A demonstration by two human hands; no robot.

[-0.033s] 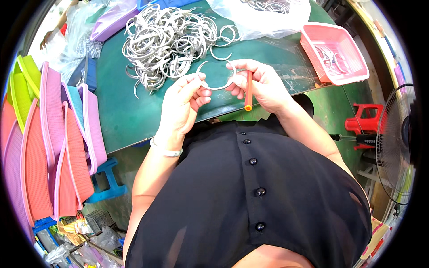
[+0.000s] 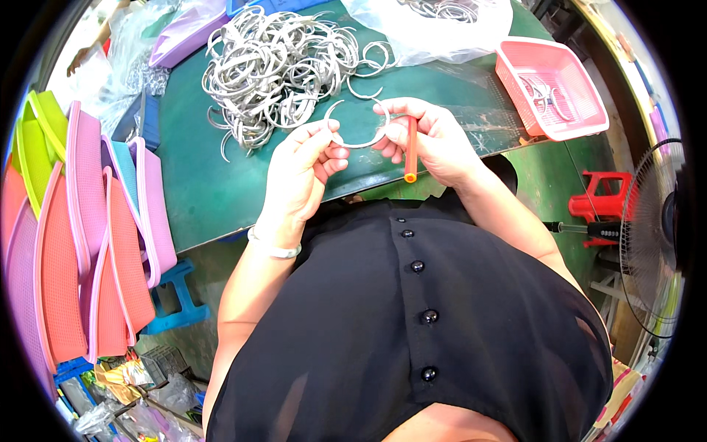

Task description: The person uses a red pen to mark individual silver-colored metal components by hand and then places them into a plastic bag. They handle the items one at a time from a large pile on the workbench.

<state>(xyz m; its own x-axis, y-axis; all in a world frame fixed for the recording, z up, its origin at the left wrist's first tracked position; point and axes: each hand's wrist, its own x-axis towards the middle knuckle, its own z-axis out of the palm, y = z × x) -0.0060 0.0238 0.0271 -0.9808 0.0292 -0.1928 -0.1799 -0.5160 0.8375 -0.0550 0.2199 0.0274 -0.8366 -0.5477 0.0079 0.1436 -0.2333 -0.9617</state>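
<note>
A silver open-ended cuff bangle (image 2: 359, 146) is held up over the table's near edge. On its left side my left hand (image 2: 298, 169) pinches it between thumb and fingers. My right hand (image 2: 440, 147) grips its right side, and an orange-red stick (image 2: 411, 151) with a yellow-orange end also sits in that hand, pointing down toward me. Beyond my hands lies a heap of similar silver bangles (image 2: 269, 81), tangled together. A few loose bangles (image 2: 375, 60) rest at the heap's right edge.
On the green table (image 2: 199, 191), a pink basket (image 2: 508, 81) with a few metal pieces stands right, beside a clear plastic bag (image 2: 464, 48) of rings. Coloured baskets (image 2: 62, 272) are stacked left. A red stool (image 2: 600, 195) and a fan (image 2: 652, 236) are at right.
</note>
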